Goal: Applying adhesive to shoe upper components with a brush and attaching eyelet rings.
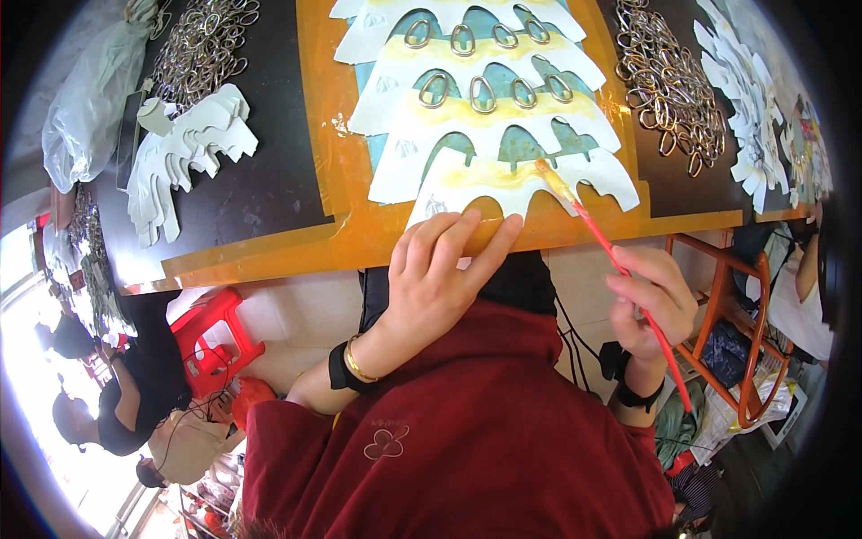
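While the left hand [435,283], fingers spread, touched the nearest white piece [505,182], crosswise on the bench [278,162], the right hand [655,301] gripped a red brush [598,230]. It slanted forward-left onto the piece's far side.

The brush [602,235] in the right hand [654,305] is red, its bristles [555,182] yellow-brown. Beyond the hands, white pieces [485,180] smeared yellow; silver rings [669,81] either side. Near-black bench [278,135], amber tape [359,235]. Behind the left hand [440,269], gold bracelet [356,359]; maroon shirt [512,404], pale flower outline [386,443].
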Motion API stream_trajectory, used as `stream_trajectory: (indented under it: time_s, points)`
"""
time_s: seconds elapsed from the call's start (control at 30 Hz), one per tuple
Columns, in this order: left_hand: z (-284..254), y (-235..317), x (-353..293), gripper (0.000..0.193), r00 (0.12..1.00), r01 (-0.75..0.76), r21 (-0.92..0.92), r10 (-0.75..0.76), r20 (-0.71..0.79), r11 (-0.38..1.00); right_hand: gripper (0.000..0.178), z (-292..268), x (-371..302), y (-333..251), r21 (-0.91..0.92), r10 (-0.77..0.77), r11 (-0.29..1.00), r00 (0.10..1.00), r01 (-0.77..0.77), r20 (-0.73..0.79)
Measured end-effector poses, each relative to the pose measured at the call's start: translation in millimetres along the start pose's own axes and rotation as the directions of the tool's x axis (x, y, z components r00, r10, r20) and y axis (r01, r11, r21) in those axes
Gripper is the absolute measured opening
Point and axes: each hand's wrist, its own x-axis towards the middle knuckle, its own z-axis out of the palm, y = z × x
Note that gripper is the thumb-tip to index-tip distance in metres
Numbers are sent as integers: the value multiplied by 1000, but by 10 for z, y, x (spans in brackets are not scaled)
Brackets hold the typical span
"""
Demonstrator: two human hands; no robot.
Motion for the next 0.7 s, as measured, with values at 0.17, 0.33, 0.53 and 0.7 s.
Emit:
stream_trajectory:
  time_s: [0.17, 0.33, 0.53, 0.7]
  points:
    - [6, 2, 6, 54, 1000, 5, 8, -5, -12, 1000, 28, -60, -31, -73, -11, 16, 1000, 1000, -16, -16]
    - [21, -2, -12, 53, 1000, -3, 8, 3, -4, 1000, 26, 28, 7, -127, 44, -29, 999, 999, 29, 12]
    - [26, 5, -9, 55, 1000, -1, 7, 1, -7, 1000, 28, 93, 94, -77, 24, -41, 999, 999, 41, 19]
    - [38, 9, -11, 57, 1000, 4, 1, -4, -19, 1000, 28, 18, 17, -33, -38, -6, 999, 1000, 5, -7]
